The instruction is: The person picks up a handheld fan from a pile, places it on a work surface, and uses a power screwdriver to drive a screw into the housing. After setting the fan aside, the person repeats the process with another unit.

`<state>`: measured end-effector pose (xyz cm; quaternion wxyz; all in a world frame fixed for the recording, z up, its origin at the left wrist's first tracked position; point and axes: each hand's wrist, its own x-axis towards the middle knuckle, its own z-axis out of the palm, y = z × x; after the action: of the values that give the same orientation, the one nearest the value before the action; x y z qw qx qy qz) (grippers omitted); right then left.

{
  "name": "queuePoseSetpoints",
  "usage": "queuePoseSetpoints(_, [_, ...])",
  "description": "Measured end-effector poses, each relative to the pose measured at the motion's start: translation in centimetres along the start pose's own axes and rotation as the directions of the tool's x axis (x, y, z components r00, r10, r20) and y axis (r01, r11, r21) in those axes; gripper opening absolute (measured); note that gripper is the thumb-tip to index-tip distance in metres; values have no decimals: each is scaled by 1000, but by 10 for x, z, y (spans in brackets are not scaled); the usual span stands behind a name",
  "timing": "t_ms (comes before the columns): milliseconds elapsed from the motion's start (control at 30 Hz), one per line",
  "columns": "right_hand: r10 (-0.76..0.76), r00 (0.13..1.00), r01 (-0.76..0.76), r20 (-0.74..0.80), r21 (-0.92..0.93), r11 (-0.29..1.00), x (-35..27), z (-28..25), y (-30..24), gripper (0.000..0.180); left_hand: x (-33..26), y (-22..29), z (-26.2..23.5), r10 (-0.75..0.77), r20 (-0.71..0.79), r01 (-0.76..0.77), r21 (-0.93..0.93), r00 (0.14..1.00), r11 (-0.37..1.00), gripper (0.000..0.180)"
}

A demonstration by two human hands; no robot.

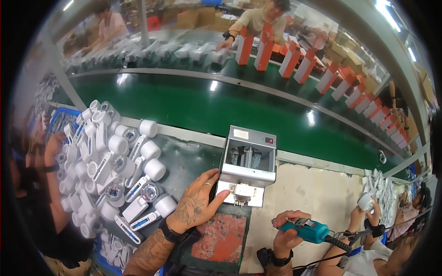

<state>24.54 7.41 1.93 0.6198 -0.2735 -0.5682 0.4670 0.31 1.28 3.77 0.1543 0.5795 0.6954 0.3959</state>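
Screw feeder (247, 165): left hand (195, 202) open, thumb at its outlet for pickup; right hand (286, 232) nearby, closed on teal electric screwdriver (306, 230), held ready.

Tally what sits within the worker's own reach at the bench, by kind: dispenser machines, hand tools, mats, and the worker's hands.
Grey screw dispenser machine: 1, touched by the left hand
Teal electric screwdriver: 1, held in the right hand
Red worn mat: 1
Worker's hands: 2
Total: 5
The heap of white parts is too piled up to count.
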Motion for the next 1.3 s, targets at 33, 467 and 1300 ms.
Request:
queuePoseSetpoints(33, [-4, 1000, 4, -1, 1, 1000, 1, 1, 0, 66, 0, 0, 0, 4, -1, -4, 1, 1000, 1000, 50])
queuePoseSetpoints(467, [3, 1000, -3, 1, -28, 1000, -2, 5, -2, 67, -2, -2, -1, -34, 43, 35, -12, 999, 999, 56])
queuePoseSetpoints(1300, [56, 997, -59, 62, 47, 997, -5, 1, -2, 66, -2, -4, -2, -30, 71, 29, 18, 997, 999, 55])
